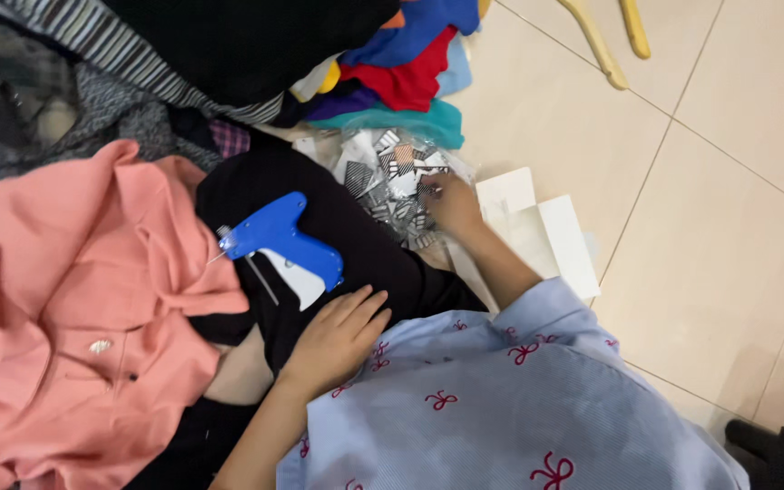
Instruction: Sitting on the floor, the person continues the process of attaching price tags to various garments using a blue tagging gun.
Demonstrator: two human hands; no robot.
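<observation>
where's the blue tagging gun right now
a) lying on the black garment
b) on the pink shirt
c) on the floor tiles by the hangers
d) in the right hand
a: the blue tagging gun lies on the black garment, held by neither hand; the left hand rests flat just below it, and the right hand is over at the clear bag of tags.
</observation>
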